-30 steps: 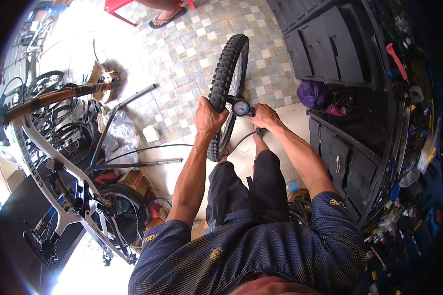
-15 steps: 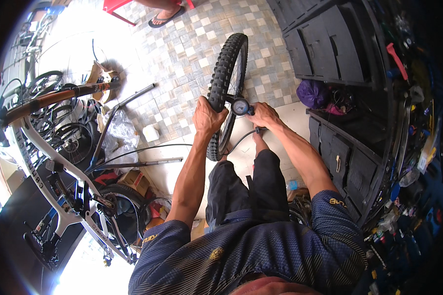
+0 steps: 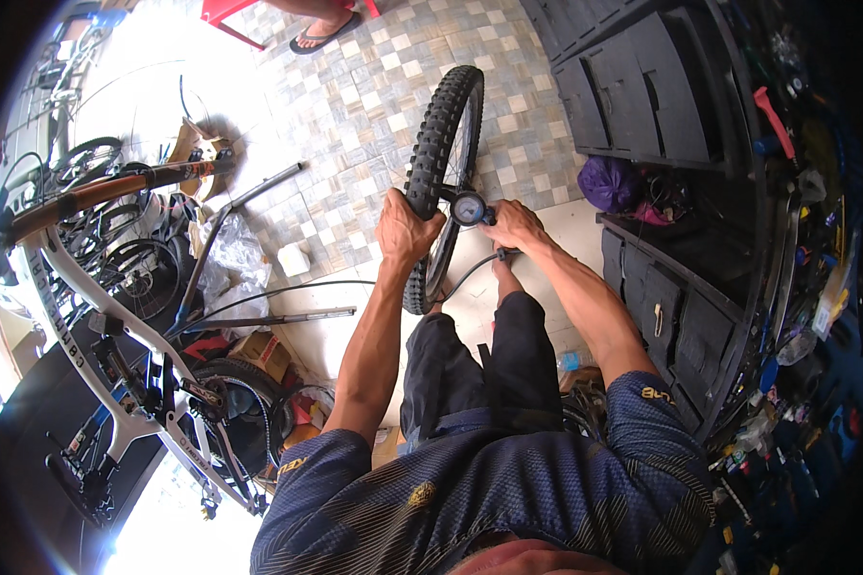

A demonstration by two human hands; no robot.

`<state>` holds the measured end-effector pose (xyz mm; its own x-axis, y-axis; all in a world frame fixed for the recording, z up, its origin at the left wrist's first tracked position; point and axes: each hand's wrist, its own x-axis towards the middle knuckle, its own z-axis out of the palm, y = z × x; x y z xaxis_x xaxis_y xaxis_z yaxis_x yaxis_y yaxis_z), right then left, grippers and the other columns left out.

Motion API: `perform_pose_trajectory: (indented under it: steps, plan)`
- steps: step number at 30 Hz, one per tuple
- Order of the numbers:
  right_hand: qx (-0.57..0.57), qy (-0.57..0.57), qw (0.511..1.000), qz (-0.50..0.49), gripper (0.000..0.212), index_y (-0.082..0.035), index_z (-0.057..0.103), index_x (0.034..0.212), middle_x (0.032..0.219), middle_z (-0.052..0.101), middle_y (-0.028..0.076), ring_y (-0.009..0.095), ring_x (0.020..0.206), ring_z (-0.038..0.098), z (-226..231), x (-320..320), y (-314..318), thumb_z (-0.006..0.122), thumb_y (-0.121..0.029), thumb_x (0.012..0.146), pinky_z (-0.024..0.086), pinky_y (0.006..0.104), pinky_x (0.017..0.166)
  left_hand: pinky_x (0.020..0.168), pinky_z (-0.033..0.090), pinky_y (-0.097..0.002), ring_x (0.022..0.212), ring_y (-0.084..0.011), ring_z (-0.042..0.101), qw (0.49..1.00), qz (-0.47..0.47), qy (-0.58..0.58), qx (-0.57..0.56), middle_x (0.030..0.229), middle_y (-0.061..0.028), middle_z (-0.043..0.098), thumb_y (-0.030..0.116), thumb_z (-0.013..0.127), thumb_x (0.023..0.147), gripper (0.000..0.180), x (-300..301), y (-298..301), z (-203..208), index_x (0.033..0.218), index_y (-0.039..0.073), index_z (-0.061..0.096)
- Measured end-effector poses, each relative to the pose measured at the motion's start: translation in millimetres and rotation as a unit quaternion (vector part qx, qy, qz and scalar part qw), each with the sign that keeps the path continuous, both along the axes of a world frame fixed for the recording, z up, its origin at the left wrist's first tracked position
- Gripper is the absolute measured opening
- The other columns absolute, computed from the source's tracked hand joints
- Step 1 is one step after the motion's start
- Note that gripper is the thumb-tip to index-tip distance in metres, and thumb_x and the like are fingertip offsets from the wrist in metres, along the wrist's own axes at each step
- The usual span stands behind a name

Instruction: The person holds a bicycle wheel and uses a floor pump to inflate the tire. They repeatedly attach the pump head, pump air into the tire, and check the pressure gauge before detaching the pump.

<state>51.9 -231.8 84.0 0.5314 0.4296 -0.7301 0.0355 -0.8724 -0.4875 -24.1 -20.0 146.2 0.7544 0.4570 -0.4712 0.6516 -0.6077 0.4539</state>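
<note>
Black knobby rubber tyre [image 3: 433, 144], unmoved, clasped by curled left hand [image 3: 408, 228]; at three o'clock, curled right hand [image 3: 515, 226] holds round black-rimmed gauge [image 3: 469, 209].

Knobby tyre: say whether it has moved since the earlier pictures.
No: the knobby tyre shows no visible shift against the tiled floor, and the left hand stays on it.

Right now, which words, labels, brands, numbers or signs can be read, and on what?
I can point out lettering but won't copy it out:
White bicycle frame: dark lettering along a tube.
Shirt: yellow lettering on both sleeves.
Yellow chest emblem: too small to read.
Round gauge: dial markings too small to read.
</note>
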Motion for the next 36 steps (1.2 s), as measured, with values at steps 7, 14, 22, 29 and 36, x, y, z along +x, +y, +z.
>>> perform_pose_trajectory:
  steps: [7, 14, 22, 29, 36]
  plan:
    - [0.000, -0.016, 1.000, 0.008, 0.033, -0.008, 0.074, 0.107, 0.082, 0.076, 0.016, 0.036, 0.087, 0.074, -1.4, -0.1, -2.0, 0.071, -0.034, 0.086, 0.058, 0.0441, 0.086, 0.083, 0.051, -0.0527, 0.092, -0.0451, 0.064, 1.000, 0.001, -0.006, 0.002, 0.099, -0.0254, 0.062, 0.038, 0.079, 0.069, 0.060, -0.6, -0.8, -2.2, 0.101, -0.002, 0.047]
    - [-0.014, 0.023, 1.000, 0.003, 0.040, -0.009, 0.074, 0.112, 0.098, 0.075, 0.019, 0.039, 0.097, 0.072, 2.4, 3.0, -0.6, 0.072, -0.038, 0.085, 0.057, 0.0458, 0.091, 0.084, 0.051, -0.0528, 0.095, -0.0448, 0.064, 1.000, 0.005, -0.006, -0.006, 0.100, -0.0246, 0.061, 0.038, 0.079, 0.069, 0.060, 0.2, -0.8, -2.3, 0.101, -0.002, 0.047]
    - [-0.020, 0.028, 0.999, -0.005, 0.043, -0.010, 0.074, 0.114, 0.107, 0.074, 0.021, 0.040, 0.103, 0.070, -1.0, 2.6, -1.8, 0.073, -0.041, 0.084, 0.056, 0.0465, 0.093, 0.084, 0.051, -0.0525, 0.097, -0.0441, 0.063, 1.000, 0.009, -0.013, -0.002, 0.101, -0.0240, 0.060, 0.037, 0.079, 0.068, 0.060, 0.3, -3.1, -1.8, 0.101, -0.002, 0.047]
    - [-0.024, 0.019, 1.000, 0.006, 0.043, -0.011, 0.074, 0.114, 0.107, 0.075, 0.020, 0.039, 0.104, 0.071, -1.2, 1.9, -2.0, 0.073, -0.043, 0.084, 0.057, 0.0466, 0.093, 0.086, 0.051, -0.0526, 0.101, -0.0450, 0.063, 0.999, 0.017, -0.019, -0.022, 0.110, -0.0243, 0.059, 0.036, 0.079, 0.069, 0.062, 0.5, -6.4, 0.0, 0.106, -0.002, 0.047]
    - [-0.035, 0.061, 0.997, -0.011, 0.045, -0.010, 0.074, 0.114, 0.101, 0.075, 0.020, 0.039, 0.097, 0.072, -1.5, 7.3, -4.1, 0.072, -0.044, 0.085, 0.058, 0.0462, 0.089, 0.088, 0.052, -0.0517, 0.107, -0.0448, 0.062, 0.999, 0.013, 0.028, -0.019, 0.113, -0.0251, 0.059, 0.031, 0.080, 0.070, 0.064, 9.3, -7.4, 3.7, 0.112, -0.004, 0.048]
